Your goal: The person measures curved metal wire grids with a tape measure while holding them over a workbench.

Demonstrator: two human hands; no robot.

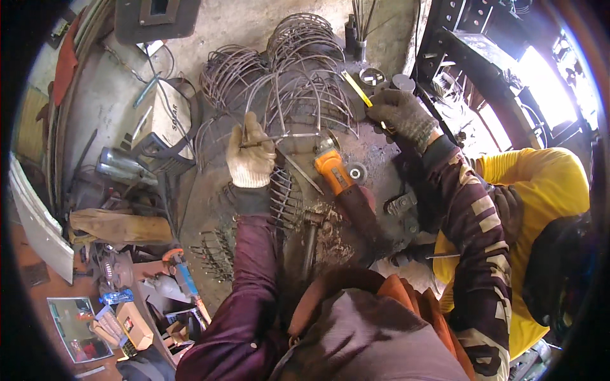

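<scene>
My left hand (252,154), in a pale knit work glove, is closed around a thin metal rod (298,134) that sticks out to the right. My right hand (401,115), in a dark gloved grip, holds a tape measure; its yellow blade (357,89) extends up and left, while the case is mostly hidden by the fingers. Between the hands, an orange angle grinder (333,173) lies on the dark worktable (375,149). Beside it is a small round disc (357,172). Just beyond my left hand stand bent-rod frames (305,82), heaped in several curved loops.
A hammer (310,238) and short rod pieces (216,254) lie on the table's near side. Small tins (372,77) stand at the back. At right, a person in a yellow top (540,184) sits close to my right arm. A box (166,117) stands at left.
</scene>
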